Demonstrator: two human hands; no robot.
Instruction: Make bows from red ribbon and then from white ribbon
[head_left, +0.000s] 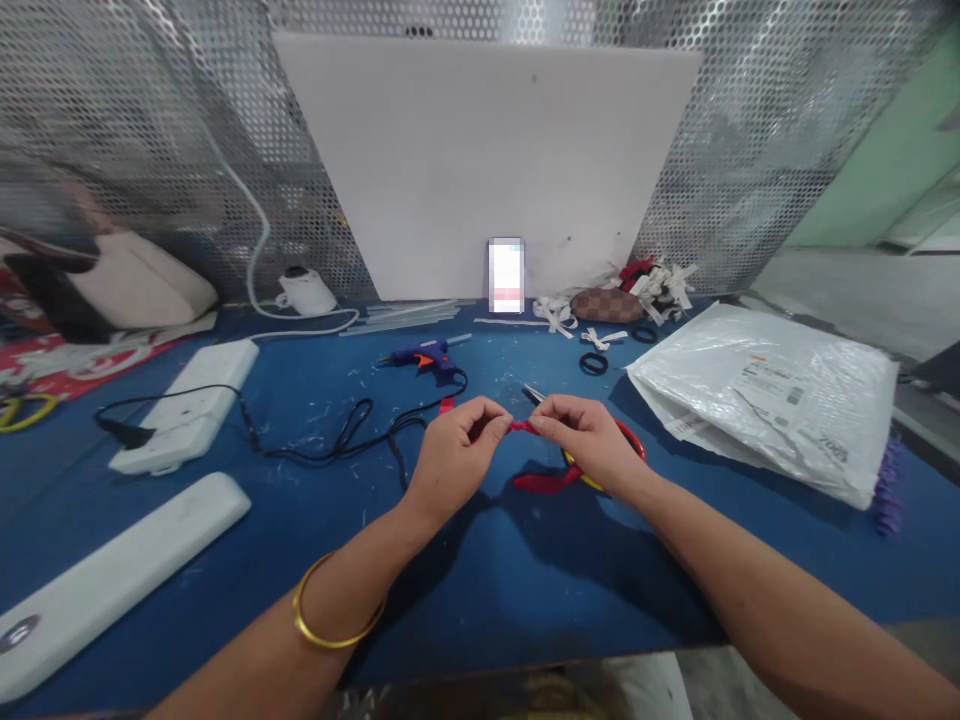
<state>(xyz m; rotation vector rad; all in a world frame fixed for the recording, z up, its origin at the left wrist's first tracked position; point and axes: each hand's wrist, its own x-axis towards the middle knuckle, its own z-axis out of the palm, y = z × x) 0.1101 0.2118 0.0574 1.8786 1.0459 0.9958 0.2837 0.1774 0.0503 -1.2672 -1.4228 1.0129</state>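
Note:
Both hands meet above the middle of the blue table (pixel 525 590). My left hand (pixel 455 452) and my right hand (pixel 587 436) are each closed in a pinch on a short red ribbon (pixel 521 427) stretched between them. Under my right hand lie scissors (pixel 592 478) with red and yellow handles, partly hidden, and more red ribbon (pixel 544 484). A gold bangle (pixel 330 618) circles my left wrist.
A blue glue gun (pixel 424 357) with a black cord (pixel 337 440) lies behind the hands. A white power strip (pixel 189 402) and a long white block (pixel 112 575) are at left. Plastic bags (pixel 772 395) lie at right. Black hair ties (pixel 593 363), white bows (pixel 555 314) and a phone (pixel 506 275) sit at the back.

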